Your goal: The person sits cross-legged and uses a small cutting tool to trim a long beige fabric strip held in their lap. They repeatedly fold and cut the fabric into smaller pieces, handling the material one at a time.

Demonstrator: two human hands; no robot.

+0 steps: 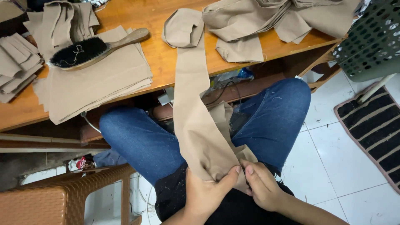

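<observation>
A long strip of beige fabric (191, 104) runs from the wooden table (154, 50) down into my lap. My left hand (206, 193) pinches its lower end with thumb and fingers. My right hand (262, 185) grips the same end from the right, thumb touching the cloth next to my left thumb. Both hands rest between my knees, which are in blue jeans (141, 141). The strip's upper end folds over on the tabletop.
A stack of cut beige pieces (96, 83) lies on the table with a black-bristled wooden brush (89, 50) on top. More beige pieces (271, 21) pile at the back. A green basket (371, 41), striped mat (375, 129) and brown wicker stool (62, 196) stand nearby.
</observation>
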